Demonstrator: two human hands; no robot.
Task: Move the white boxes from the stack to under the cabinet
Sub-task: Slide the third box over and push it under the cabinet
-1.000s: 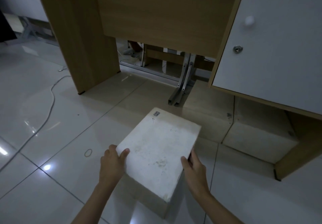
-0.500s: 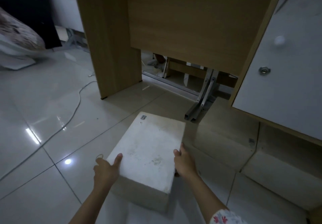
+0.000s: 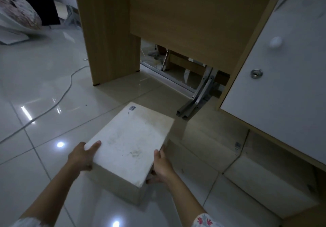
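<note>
Glossy white floor tiles (image 3: 44, 124) reflect lights; left hand (image 3: 80, 157) and right hand (image 3: 161, 165) grip white box (image 3: 130, 142).

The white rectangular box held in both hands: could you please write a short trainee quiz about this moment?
1. True or false: both hands hold the white rectangular box.
2. Which hand shows its thumb on the box's top face? A) left hand B) right hand
3. Fill in: the small grey label sits at the box's ____ corner.

Key: 1 true. 2 A. 3 far, towards the wooden desk panel. Other white boxes already lie under the white-doored cabinet.
</note>
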